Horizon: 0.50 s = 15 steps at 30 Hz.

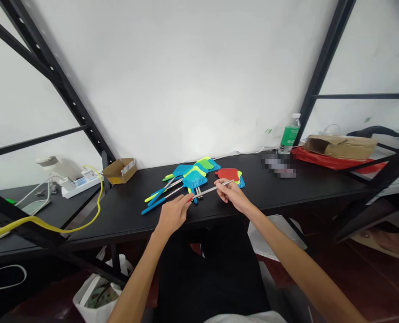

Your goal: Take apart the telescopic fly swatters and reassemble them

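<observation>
Handling metal rod (213, 189) | left hand (173, 214), right hand (231, 195) | fingers clamping it from both ends | blue fly swatter (194, 180) lying just beyond

A: What do the left hand (173, 214) and the right hand (231, 195) hold?
B: One thin silver metal rod (209, 191), held across between them, a little tilted.
A: And just beside it?
B: Blue, green and red plastic fly swatters (193, 179) with mesh heads, lying overlapped on the black desk (125, 211).
</observation>
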Available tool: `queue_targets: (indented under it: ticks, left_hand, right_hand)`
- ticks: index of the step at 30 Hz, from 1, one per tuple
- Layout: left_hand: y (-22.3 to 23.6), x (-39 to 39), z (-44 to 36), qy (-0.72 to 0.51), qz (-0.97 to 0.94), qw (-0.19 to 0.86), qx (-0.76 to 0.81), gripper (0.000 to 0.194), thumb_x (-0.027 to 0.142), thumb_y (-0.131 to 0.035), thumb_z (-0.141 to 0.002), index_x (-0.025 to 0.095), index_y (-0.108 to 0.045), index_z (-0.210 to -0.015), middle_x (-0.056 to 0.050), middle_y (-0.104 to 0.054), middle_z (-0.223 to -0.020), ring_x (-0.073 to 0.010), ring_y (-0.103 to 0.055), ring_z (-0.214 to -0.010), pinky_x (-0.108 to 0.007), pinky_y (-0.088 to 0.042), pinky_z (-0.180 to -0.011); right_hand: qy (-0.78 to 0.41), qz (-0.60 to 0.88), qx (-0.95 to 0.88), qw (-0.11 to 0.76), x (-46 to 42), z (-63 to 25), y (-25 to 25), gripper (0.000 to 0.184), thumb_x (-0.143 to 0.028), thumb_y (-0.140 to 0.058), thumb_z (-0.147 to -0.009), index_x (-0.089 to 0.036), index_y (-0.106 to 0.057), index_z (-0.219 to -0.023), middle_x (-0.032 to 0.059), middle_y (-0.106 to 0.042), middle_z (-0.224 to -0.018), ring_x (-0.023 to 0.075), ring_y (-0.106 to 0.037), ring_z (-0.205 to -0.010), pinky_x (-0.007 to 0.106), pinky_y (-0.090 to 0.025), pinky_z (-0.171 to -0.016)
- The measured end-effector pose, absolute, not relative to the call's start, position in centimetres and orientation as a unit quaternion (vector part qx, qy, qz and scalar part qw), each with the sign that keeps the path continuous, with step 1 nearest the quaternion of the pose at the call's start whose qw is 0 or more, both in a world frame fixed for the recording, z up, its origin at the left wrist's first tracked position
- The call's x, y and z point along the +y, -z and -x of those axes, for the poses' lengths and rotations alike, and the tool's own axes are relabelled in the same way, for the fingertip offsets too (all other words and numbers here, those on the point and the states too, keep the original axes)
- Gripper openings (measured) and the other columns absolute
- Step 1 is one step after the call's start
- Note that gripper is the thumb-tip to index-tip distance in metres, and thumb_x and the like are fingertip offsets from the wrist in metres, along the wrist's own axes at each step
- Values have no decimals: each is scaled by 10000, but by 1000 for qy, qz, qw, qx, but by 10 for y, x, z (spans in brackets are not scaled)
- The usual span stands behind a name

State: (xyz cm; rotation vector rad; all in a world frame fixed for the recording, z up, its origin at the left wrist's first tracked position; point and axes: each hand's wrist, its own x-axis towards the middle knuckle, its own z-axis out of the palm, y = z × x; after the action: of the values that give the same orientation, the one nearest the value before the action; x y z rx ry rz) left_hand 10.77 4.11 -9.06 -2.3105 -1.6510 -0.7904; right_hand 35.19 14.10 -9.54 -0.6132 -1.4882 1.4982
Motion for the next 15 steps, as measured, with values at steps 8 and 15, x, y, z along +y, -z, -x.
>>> queue_targets:
  ticks: [8,15]
  left_hand:
    - [91,43,-109,257,738,129,-610,365,347,-377,-1031,289,-593,-1319,-40,-715,-1029,-189,-684,-871,-242,-408,-582]
    - [89,42,-110,260,737,134,-610,329,310,-451,-990,280,-613,-1274,-41,-711,-1041,-186,-673,-819,-248,-418,-599]
  right_hand:
    - [-641,276,-458,551,145,-354,96,398,-509,-759,-730,-187,-658,-940,28,-665,-787,108,-556,-539,220,-358,-444]
    - [-600,295,-505,546,148,-354,100,393,-529,-701,-781,-177,-707,-957,43,-660,-796,102,-530,-542,230,-364,-464]
